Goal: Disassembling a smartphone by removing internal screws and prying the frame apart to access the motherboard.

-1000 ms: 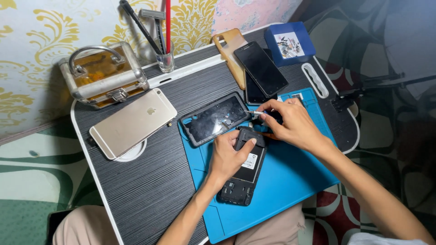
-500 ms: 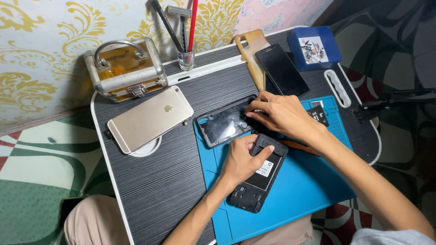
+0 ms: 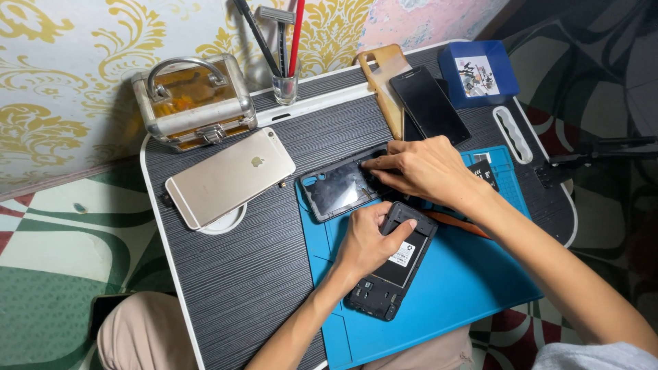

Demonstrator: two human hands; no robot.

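An opened black phone body [image 3: 391,274] with its battery showing lies on the blue work mat [image 3: 445,301]. My left hand [image 3: 367,241] grips the top end of that phone, thumb on its upper edge. Just above it lies a black phone panel [image 3: 336,190], half on the mat. My right hand [image 3: 421,168] reaches across from the right, and its fingertips pinch the panel's right edge. Whether something small sits between those fingers is hidden.
The dark lap desk [image 3: 253,274] also carries a gold phone [image 3: 229,178] face down, a metal case [image 3: 195,103], a glass of tools [image 3: 284,85], a tan phone cover [image 3: 384,79], a black phone [image 3: 428,103], a blue box [image 3: 480,72] and an orange pry tool [image 3: 460,223].
The view has swung so the desk sits further right in the picture. My right hand's fingertips have slid left onto the panel's edge. My left hand stays on the opened phone.
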